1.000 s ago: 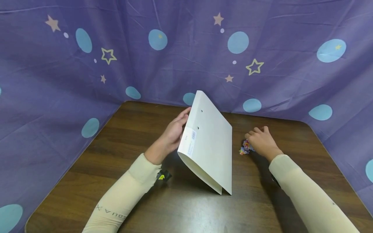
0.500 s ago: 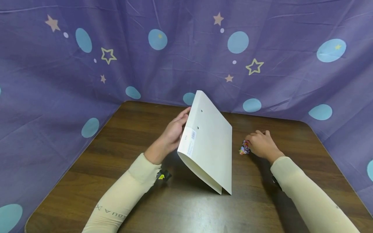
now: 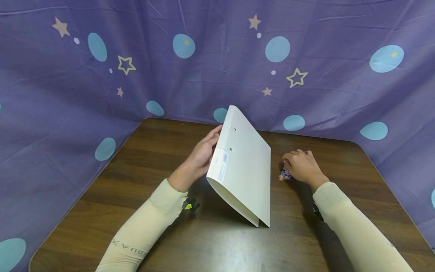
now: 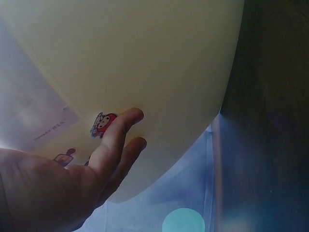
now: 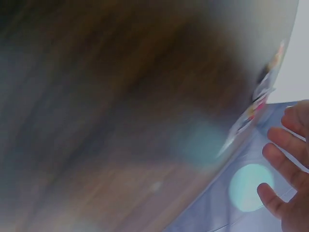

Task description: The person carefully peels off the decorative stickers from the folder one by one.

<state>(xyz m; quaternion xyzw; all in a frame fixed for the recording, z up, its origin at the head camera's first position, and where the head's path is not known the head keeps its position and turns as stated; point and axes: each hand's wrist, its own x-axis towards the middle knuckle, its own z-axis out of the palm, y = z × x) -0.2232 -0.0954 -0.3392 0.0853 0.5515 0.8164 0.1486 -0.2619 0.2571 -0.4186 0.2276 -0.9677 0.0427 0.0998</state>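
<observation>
A white folder [image 3: 244,170] stands tilted on the table with its spine up and its loose edges down. Straight fingers of my left hand [image 3: 198,158] lie against its left cover. In the left wrist view, a small sticker of a red-hooded character [image 4: 104,124] shows on that cover, partly behind a finger. Right of the folder lies a small heap of colourful stickers [image 3: 284,175], seen edge-on as flat, clear-rimmed pieces [image 5: 251,110] in the right wrist view. My right hand [image 3: 302,166] is over the heap, fingers loosely bent and spread, with nothing visible between them.
The brown wooden table [image 3: 112,211] has rounded corners. A purple curtain [image 3: 217,56] with stars and blue ovals hangs along its back and sides. A dark wrist device with a yellow mark [image 3: 188,206] is under the left sleeve cuff.
My right hand drew back slightly from the sticker heap, then came in over it again, covering more of it. The left hand and the folder stay in place.
</observation>
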